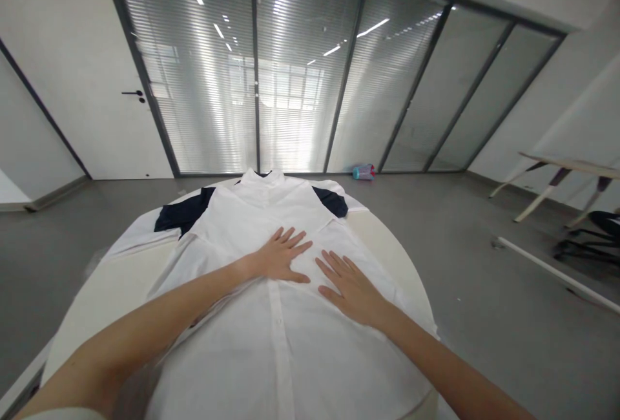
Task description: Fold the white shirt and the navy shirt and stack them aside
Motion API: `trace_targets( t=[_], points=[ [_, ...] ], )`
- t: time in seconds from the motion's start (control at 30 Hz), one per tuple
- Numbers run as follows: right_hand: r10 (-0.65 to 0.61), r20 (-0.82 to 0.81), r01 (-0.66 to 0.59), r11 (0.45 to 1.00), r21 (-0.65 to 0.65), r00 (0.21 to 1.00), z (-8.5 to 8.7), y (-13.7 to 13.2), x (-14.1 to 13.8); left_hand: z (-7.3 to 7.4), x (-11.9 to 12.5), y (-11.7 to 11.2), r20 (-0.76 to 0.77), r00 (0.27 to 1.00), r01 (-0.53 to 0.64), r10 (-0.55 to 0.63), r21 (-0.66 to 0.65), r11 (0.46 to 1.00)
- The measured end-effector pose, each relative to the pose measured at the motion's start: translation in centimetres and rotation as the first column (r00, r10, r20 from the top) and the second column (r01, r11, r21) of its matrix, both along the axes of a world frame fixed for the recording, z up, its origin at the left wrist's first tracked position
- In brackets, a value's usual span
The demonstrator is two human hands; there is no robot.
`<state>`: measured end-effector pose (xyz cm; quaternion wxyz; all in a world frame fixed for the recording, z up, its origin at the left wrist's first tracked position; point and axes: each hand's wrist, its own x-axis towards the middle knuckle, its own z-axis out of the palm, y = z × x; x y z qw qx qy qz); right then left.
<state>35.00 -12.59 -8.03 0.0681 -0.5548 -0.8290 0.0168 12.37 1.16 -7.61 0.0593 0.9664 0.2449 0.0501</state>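
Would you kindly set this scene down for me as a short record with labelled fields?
Garment: white button-front shirt, spread out, collar at the far end
Left hand: the left hand lies palm down on the shirt, fingers spread
Right hand: the right hand lies palm down on the shirt, beside the left
Alongside: dark fabric showing at both sides of the shirt
Support: pale rounded table
Background: glass partition with blinds; white door with a black handle

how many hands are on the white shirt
2. The left hand lies palm down near the middle of the white shirt; the right hand lies palm down just right of it. No others show.
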Motion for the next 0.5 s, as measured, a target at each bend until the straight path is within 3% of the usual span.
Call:
trace_targets(
  t=[0.23, 0.33, 0.4, 0.5],
  points=[
    [-0.126, 0.016, 0.124, 0.99, 0.073, 0.992, -0.9, -2.6, 3.7, 0.0, -0.2, -0.4, 0.042, 0.999, -0.002, 0.005, -0.07, 0.998],
    [-0.107, 0.005, 0.105, 0.982, 0.157, 0.994, -1.4, -3.1, 4.2, -0.5, 0.1, 1.3, 0.219, 0.975, -0.004, 0.041, -0.165, 0.986],
    [-0.094, 0.011, 0.09, 0.976, 0.199, 0.995, -1.6, -3.2, 4.2, -0.3, 0.3, 4.2, 0.415, 0.89, -0.063, 0.188, -0.296, 0.953],
    [-0.084, 0.039, 0.071, 0.965, 0.252, 0.996, -1.7, -3.1, 4.2, 1.2, 0.0, 10.7, 0.587, 0.668, -0.223, 0.458, -0.429, 0.875]
  ],
)
